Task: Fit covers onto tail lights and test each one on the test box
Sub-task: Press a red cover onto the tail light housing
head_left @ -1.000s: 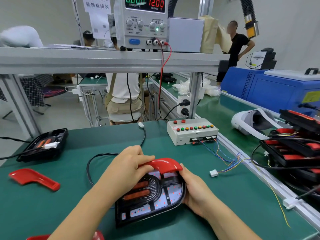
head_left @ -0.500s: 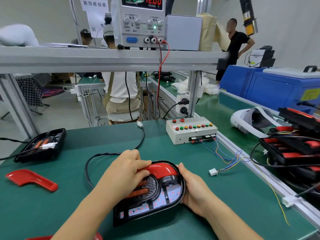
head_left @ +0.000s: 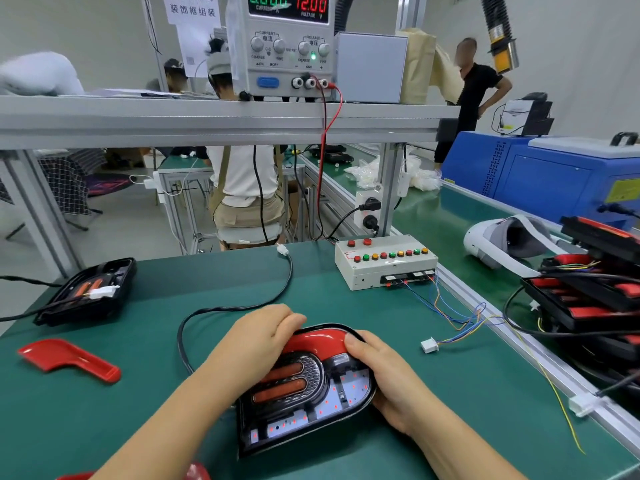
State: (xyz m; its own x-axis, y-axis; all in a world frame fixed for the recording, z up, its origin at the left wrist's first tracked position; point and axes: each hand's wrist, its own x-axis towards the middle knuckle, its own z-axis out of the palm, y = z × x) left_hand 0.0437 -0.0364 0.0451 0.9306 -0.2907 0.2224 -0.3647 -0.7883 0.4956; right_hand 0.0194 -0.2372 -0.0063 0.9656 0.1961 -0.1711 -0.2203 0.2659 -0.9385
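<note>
My left hand [head_left: 258, 344] curls over the red cover [head_left: 320, 341] seated in the light [head_left: 311, 403] (top recess); my right hand [head_left: 388, 382] grips its rim.

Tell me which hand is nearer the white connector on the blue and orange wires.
Right. The right hand holds the right edge of the tail light, just left of the white connector; the left hand holds the red cover, farther left.

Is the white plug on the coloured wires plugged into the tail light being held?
No, the white plug lies loose on the green mat, to the right of the tail light and apart from it.
</note>
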